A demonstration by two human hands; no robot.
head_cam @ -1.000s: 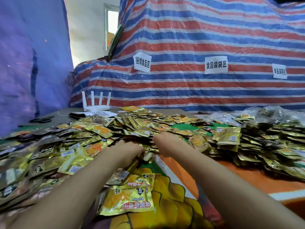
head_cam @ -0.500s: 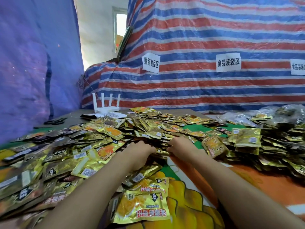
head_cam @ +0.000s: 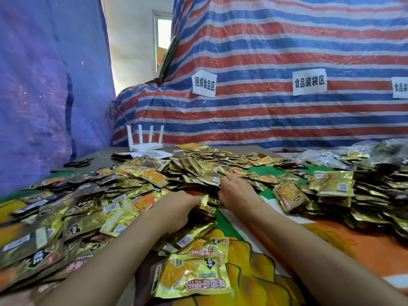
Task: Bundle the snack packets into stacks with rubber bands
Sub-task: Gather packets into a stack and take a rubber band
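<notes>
Gold and yellow snack packets point(head_cam: 141, 177) lie in a loose heap across the left and middle of the table. My left hand point(head_cam: 183, 202) is dug into the heap, fingers curled down around a few packets point(head_cam: 208, 200) and mostly hidden. Just to its right, my right hand point(head_cam: 239, 192) lies on the heap with its fingers stretched forward over the packets. More packets point(head_cam: 335, 186) are piled at the right. One large yellow packet point(head_cam: 192, 277) lies near me between my forearms. Thin loops that look like rubber bands point(head_cam: 329, 236) lie on the orange cloth.
A white router point(head_cam: 144, 146), a printed sheet point(head_cam: 152, 154) and black scissors point(head_cam: 77, 163) sit at the table's far left. Clear plastic bags point(head_cam: 326, 155) lie at the back right. A striped tarp point(head_cam: 265, 120) with paper labels closes off the back.
Both hands have pushed a little further into the heap and come closer together. My view has shifted slightly, so the scene sits more to the right.
</notes>
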